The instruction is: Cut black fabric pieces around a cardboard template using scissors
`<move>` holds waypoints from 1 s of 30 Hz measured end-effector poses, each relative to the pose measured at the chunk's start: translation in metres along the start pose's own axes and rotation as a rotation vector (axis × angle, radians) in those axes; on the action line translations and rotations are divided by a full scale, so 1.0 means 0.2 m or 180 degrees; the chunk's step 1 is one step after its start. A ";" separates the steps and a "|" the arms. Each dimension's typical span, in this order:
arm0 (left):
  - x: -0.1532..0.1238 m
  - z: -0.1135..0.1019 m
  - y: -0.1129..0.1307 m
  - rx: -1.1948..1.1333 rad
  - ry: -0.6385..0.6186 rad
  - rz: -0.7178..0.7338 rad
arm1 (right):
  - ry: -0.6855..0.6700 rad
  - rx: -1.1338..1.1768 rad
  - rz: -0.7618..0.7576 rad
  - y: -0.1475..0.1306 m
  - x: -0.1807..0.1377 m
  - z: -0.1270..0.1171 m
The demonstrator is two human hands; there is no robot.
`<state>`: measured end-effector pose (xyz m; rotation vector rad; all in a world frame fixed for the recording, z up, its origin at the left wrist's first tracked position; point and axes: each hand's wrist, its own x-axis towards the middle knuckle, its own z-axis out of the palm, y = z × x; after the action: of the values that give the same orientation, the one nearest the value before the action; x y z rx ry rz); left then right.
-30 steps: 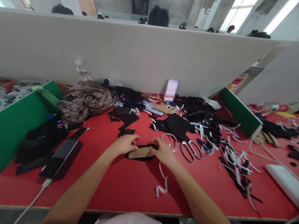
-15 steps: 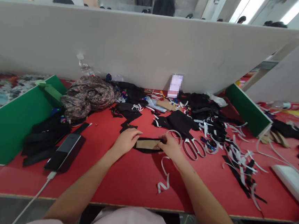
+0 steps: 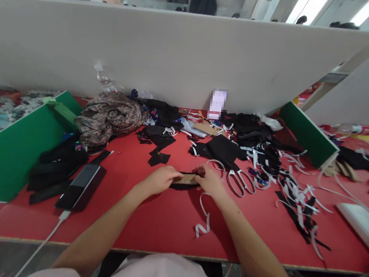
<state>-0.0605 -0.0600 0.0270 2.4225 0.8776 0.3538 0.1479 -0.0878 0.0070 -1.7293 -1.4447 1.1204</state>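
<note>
A small brown card [image 3: 185, 179] lies on a piece of black fabric [image 3: 183, 186] in the middle of the red table [image 3: 151, 222]. My left hand [image 3: 158, 180] grips the left end of the card and fabric with curled fingers. My right hand [image 3: 211, 180] pinches the right end of the same piece. The two hands sit close together, with most of the card hidden between them. A pair of silver scissors [image 3: 239, 181] lies just right of my right hand. A white strip [image 3: 203, 220] curls on the table near my right forearm.
A dark phone [image 3: 81, 185] on a white cable lies at the left beside black cloth. A patterned bundle [image 3: 108, 119] and a bottle [image 3: 103, 79] stand at the back left. Black scraps and white strips [image 3: 292, 195] litter the right. Green dividers [image 3: 12, 149] flank the space.
My hands have drawn closer together over the card, covering more of it. The view has tilted down slightly.
</note>
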 end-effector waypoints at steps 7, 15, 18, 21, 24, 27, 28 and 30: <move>-0.02 -0.02 0.01 -0.0201 -0.0126 0.0004 | 0.0202 -0.0538 -0.0326 -0.02 -0.01 -0.05; -0.02 -0.07 -0.01 -0.0422 -0.0433 -0.0077 | -0.0235 -0.2260 -0.1552 -0.15 -0.15 -0.06; -0.02 -0.07 -0.01 -0.0378 -0.0458 -0.0057 | -0.0632 -0.2916 -0.2118 -0.15 -0.18 0.00; -0.02 -0.05 0.00 -0.0374 -0.0390 -0.0074 | -0.0466 -0.3327 -0.2336 -0.13 -0.17 0.04; -0.03 -0.04 0.01 -0.0267 -0.0287 -0.0138 | -0.0368 -0.3511 -0.2515 -0.10 -0.16 0.05; -0.03 -0.03 0.02 -0.0072 -0.0227 -0.0131 | -0.0310 -0.3544 -0.2587 -0.08 -0.15 0.05; -0.03 -0.03 0.02 0.0001 -0.0214 -0.0115 | -0.0292 -0.3543 -0.2589 -0.07 -0.14 0.06; -0.04 -0.02 0.03 0.0139 -0.0185 -0.0090 | -0.0269 -0.3534 -0.2589 -0.06 -0.14 0.06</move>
<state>-0.0650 -0.0665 0.0334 2.4448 0.9019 0.2550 0.1298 -0.1129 0.0183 -1.3497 -2.7449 -0.1312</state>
